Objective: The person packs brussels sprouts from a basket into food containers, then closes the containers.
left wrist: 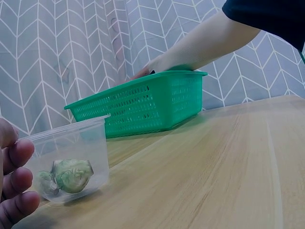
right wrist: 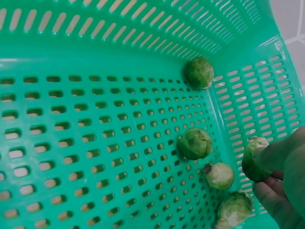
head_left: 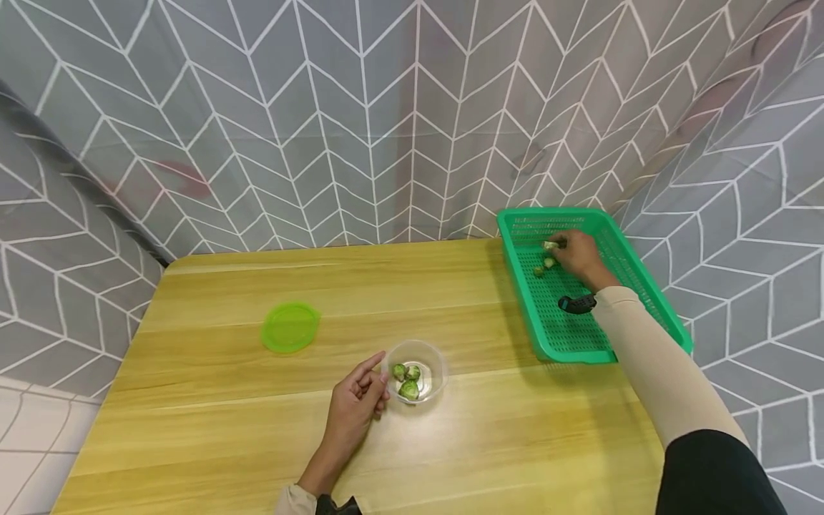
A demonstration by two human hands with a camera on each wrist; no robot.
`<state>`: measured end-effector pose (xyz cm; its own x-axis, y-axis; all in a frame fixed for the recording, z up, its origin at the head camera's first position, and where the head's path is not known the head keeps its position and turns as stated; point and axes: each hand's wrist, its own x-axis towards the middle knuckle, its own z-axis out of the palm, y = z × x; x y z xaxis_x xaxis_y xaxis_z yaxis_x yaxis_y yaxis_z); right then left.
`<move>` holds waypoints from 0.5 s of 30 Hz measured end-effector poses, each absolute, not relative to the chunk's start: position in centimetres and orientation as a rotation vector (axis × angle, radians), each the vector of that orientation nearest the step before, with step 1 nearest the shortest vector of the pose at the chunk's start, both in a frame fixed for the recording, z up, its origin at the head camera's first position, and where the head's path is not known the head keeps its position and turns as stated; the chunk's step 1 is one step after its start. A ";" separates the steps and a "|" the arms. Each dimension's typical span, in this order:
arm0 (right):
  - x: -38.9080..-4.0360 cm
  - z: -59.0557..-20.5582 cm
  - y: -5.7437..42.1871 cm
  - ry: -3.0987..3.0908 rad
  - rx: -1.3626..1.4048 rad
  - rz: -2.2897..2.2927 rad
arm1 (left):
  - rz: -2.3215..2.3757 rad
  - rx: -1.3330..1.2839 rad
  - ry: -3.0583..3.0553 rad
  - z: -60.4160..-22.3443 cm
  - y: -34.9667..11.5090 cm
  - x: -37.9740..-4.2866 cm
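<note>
My right hand (head_left: 577, 256) reaches into the green plastic basket (head_left: 524, 304) and pinches a Brussels sprout (right wrist: 250, 167) between thumb and fingers, near the end wall. Several more sprouts lie on the basket's floor, among them one in the corner (right wrist: 199, 73) and one (right wrist: 195, 144) close to the hand. At the table's middle, my left hand (head_left: 357, 397) touches the side of a clear plastic tub (head_left: 438, 372) with relaxed fingers at its rim. Three sprouts (head_left: 408, 389) sit inside the tub, partly blurred through its wall in the left wrist view.
Left of the tub, a bright green round lid (head_left: 290, 327) lies flat on the wooden table (head_left: 212, 422). The basket stands at the table's back right, its rim raised around it. A grey patterned curtain (head_left: 386, 121) hangs along the back and sides.
</note>
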<state>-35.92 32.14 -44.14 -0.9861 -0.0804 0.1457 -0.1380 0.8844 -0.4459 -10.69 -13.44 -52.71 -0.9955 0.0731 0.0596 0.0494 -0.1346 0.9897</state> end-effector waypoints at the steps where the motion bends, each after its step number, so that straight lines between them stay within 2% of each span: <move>1: -35.8 -44.1 32.2 -2.919 0.174 0.710 | 2.352 0.150 2.056 -52.7 -13.4 -10.7; 15: -33.8 -42.9 32.0 -2.869 0.177 0.760 | 2.345 0.141 2.064 -52.9 -13.4 -10.8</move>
<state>-33.76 32.04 -42.94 -0.9788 -0.0710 0.1921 -0.1568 0.8631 -0.4800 -10.81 -13.45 -52.94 -0.9958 0.0706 0.0583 0.0488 -0.1290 0.9904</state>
